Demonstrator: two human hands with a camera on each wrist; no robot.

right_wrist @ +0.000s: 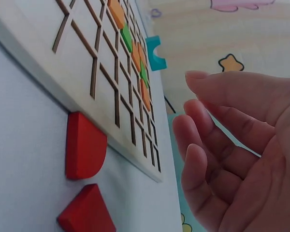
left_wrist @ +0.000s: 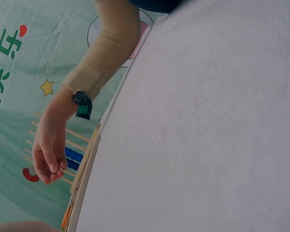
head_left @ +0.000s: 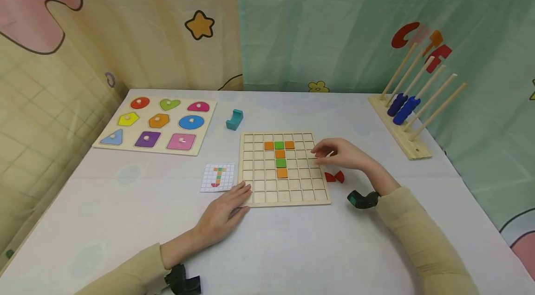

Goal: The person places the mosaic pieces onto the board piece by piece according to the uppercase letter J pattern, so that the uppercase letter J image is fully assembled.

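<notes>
A wooden grid board (head_left: 259, 188) lies on the table with orange tiles (head_left: 282, 173) and green tiles (head_left: 281, 163) set in a T shape. My left hand (head_left: 223, 213) rests its straight fingers on the board's lower left edge. Over the board's right edge hovers my right hand (head_left: 344, 153), its fingers loosely bent and the thumb apart from them; the right wrist view shows nothing between thumb and fingers (right_wrist: 195, 164). Two red quarter-round pieces (right_wrist: 84, 145) lie beside the board, below that hand. A pattern card (head_left: 217, 177) showing a similar T with a red bottom lies left of the board.
A shape puzzle board (head_left: 125, 142) with knobbed pieces lies at the back left. Beside it stands a teal curved block (head_left: 235, 119). On the right is a wooden peg stand (head_left: 401, 132) with blue beads (head_left: 406, 110) on its rods. Curtains hang behind the table.
</notes>
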